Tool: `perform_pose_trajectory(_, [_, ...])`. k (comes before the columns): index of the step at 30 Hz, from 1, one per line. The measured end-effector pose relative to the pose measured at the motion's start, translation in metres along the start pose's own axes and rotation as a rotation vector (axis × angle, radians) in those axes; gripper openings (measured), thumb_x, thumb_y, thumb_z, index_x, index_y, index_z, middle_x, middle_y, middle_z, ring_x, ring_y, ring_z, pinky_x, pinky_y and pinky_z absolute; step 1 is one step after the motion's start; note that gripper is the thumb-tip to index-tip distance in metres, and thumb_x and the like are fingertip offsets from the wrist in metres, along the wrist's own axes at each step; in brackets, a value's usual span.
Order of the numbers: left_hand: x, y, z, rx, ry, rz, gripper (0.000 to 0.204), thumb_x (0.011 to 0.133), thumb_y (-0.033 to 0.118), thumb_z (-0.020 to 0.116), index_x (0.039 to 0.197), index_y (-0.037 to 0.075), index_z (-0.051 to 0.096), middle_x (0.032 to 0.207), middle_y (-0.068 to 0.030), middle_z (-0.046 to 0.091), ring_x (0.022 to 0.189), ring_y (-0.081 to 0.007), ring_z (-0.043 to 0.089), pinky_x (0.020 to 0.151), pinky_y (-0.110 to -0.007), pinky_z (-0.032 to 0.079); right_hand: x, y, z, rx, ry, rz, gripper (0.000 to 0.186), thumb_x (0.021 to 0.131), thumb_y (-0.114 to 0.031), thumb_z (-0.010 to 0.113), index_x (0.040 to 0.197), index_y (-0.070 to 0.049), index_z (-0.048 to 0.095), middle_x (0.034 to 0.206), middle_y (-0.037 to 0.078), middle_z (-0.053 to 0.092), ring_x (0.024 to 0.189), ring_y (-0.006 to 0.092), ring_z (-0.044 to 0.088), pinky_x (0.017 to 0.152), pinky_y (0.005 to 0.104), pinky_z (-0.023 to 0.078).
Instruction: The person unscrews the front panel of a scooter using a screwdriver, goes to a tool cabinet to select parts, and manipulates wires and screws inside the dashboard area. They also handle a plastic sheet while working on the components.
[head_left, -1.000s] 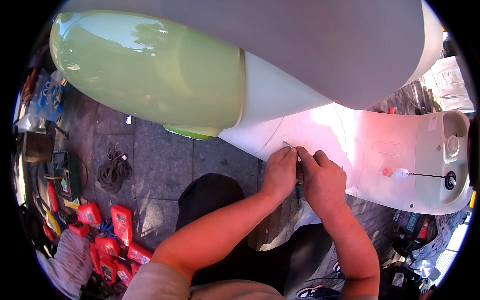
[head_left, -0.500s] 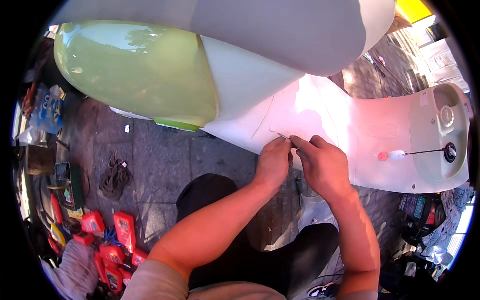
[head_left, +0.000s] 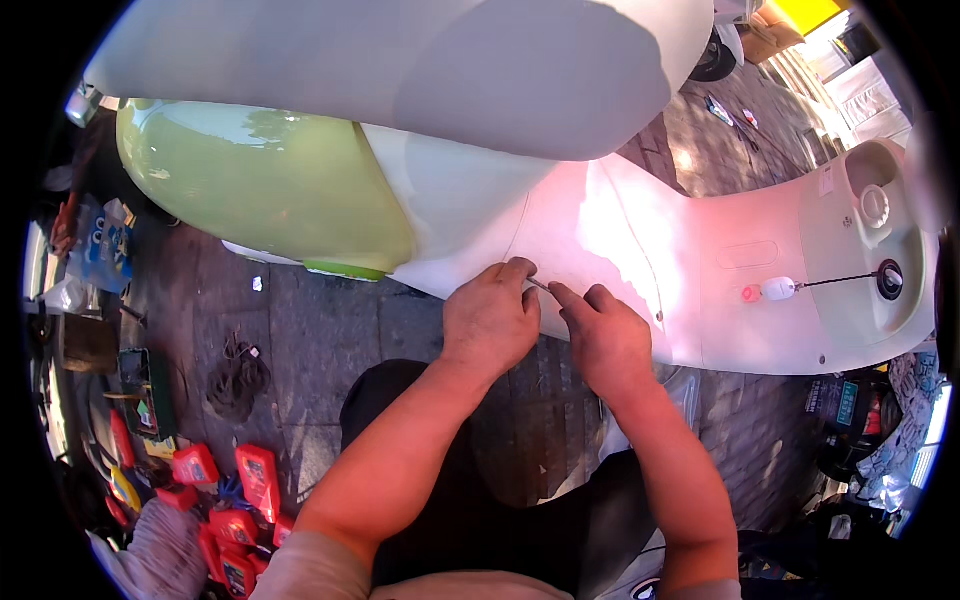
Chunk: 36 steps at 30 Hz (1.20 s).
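A scooter lies across my view, with a glossy green side panel [head_left: 270,190], a pale body panel [head_left: 560,250] and a grey seat [head_left: 330,70]. At the lower edge of the body panel, my left hand [head_left: 490,318] is closed, with its fingertips at one end of a thin metal rod [head_left: 540,285]. My right hand [head_left: 608,342] pinches the rod's other end. What lies inside my curled fingers is hidden. Right of my hands, a key with a white and pink fob [head_left: 777,289] sits in the ignition lock [head_left: 889,279].
Several red bottles [head_left: 258,480] stand at lower left by a grey cloth [head_left: 160,555]. A coil of dark cord [head_left: 238,380] lies on the paving [head_left: 320,330]. Further left are a green toolbox [head_left: 150,395] and a wooden block [head_left: 88,343]. A cardboard box [head_left: 770,35] is at far right.
Both hands have moved left and slightly apart, and more of the thin rod shows between them. My view has shifted, so the seat and green panel sit lower in the picture.
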<state>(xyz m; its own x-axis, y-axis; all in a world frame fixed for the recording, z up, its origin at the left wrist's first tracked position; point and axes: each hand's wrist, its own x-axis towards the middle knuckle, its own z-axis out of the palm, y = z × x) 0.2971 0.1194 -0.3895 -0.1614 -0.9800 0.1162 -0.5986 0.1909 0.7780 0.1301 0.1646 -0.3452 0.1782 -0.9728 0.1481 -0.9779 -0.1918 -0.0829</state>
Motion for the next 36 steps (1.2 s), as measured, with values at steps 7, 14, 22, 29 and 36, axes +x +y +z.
perform_pose_trajectory(7, [0.026, -0.010, -0.012, 0.309, -0.032, 0.112, 0.024, 0.091, 0.022, 0.072, 0.113, 0.016, 0.079, 0.103, -0.0039, 0.069, 0.094, -0.0269, 0.071, 0.083, -0.039, 0.058, -0.017, 0.005, 0.030, 0.081, 0.187, -0.018, 0.050, 0.082, -0.006, 0.069, 0.129, -0.022, 0.073, 0.084, 0.005, 0.058, 0.069, 0.0243, 0.063, 0.060, 0.0391, 0.054])
perform_pose_trajectory(14, [0.038, -0.019, -0.010, 0.199, -0.006, 0.291, 0.012, 0.086, 0.016, 0.078, 0.099, 0.017, 0.081, 0.097, -0.0030, 0.066, 0.088, -0.0248, 0.069, 0.077, -0.038, 0.056, -0.020, 0.022, 0.047, 0.265, 0.223, -0.005, 0.049, 0.085, -0.006, 0.067, 0.131, -0.023, 0.071, 0.084, 0.007, 0.057, 0.072, 0.0273, 0.064, 0.062, 0.0416, 0.055])
perform_pose_trajectory(22, [0.041, -0.035, -0.005, 0.073, -0.002, 0.353, 0.017, 0.085, -0.007, 0.064, 0.100, 0.000, 0.071, 0.094, -0.0144, 0.057, 0.091, -0.0337, 0.061, 0.083, -0.042, 0.052, -0.020, 0.032, 0.055, 0.441, 0.247, -0.035, 0.047, 0.086, -0.006, 0.060, 0.133, -0.012, 0.064, 0.094, 0.017, 0.060, 0.084, 0.0381, 0.065, 0.074, 0.0492, 0.053])
perform_pose_trajectory(29, [0.033, 0.012, 0.000, 0.434, 0.091, 0.567, 0.022, 0.100, 0.021, 0.062, 0.104, 0.001, 0.070, 0.101, -0.0191, 0.068, 0.101, -0.0391, 0.064, 0.092, -0.050, 0.051, -0.033, 0.067, 0.048, 0.726, 0.286, 0.206, 0.037, 0.098, -0.012, 0.061, 0.134, -0.008, 0.062, 0.104, 0.018, 0.064, 0.099, 0.0405, 0.066, 0.089, 0.0487, 0.052])
perform_pose_trajectory(36, [0.061, 0.004, 0.030, -0.670, -0.304, -0.107, 0.022, 0.104, 0.022, 0.057, 0.096, 0.003, 0.064, 0.083, -0.0090, 0.063, 0.066, -0.0216, 0.054, 0.059, -0.037, 0.048, -0.024, 0.093, 0.077, 0.833, 0.421, 0.393, 0.035, 0.101, -0.016, 0.059, 0.133, -0.004, 0.064, 0.114, 0.022, 0.072, 0.110, 0.0398, 0.067, 0.097, 0.0468, 0.053])
